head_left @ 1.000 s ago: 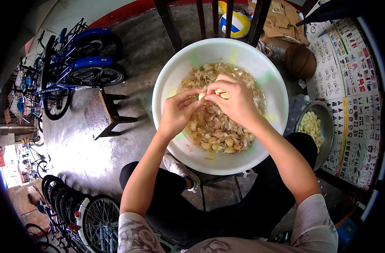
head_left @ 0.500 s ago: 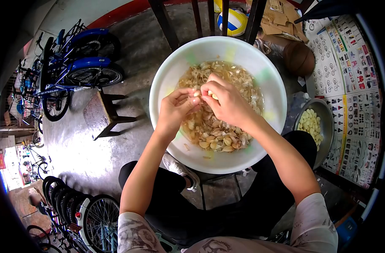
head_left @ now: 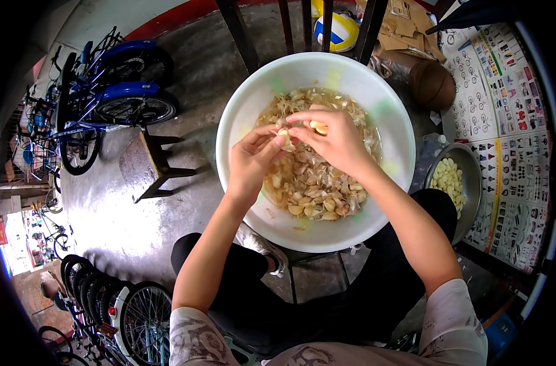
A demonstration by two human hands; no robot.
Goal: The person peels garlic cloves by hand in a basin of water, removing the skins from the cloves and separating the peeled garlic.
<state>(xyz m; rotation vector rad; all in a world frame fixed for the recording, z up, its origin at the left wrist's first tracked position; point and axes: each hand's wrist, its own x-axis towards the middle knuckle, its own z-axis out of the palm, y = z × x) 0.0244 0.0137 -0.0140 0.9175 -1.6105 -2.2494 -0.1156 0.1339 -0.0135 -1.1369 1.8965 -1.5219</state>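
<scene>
Above a wide white basin (head_left: pixel 241 110), my left hand (head_left: pixel 253 160) pinches a garlic clove (head_left: pixel 284 135) between thumb and fingertips. My right hand (head_left: pixel 336 137) meets it from the other side, its thumb and forefinger at the same clove. Tucked in the curled fingers of my right hand is peeled garlic (head_left: pixel 319 127), pale yellow. Below both hands, unpeeled cloves (head_left: pixel 327 204) and loose papery skins (head_left: pixel 308 177) lie in the shallow brownish water of the basin.
A metal bowl of peeled cloves (head_left: pixel 449 180) stands right of the basin, by my knee. Behind it are a basketball (head_left: pixel 432 84) and a volleyball (head_left: pixel 337 32). Dark wooden bars (head_left: pixel 238 36) rise at the basin's far edge. A wooden stool (head_left: pixel 147 165) and bicycles (head_left: pixel 125 97) are to the left.
My right hand has turned and its fingers have loosened, so the garlic in its palm shows more. The clove in my left fingertips is now more visible.
</scene>
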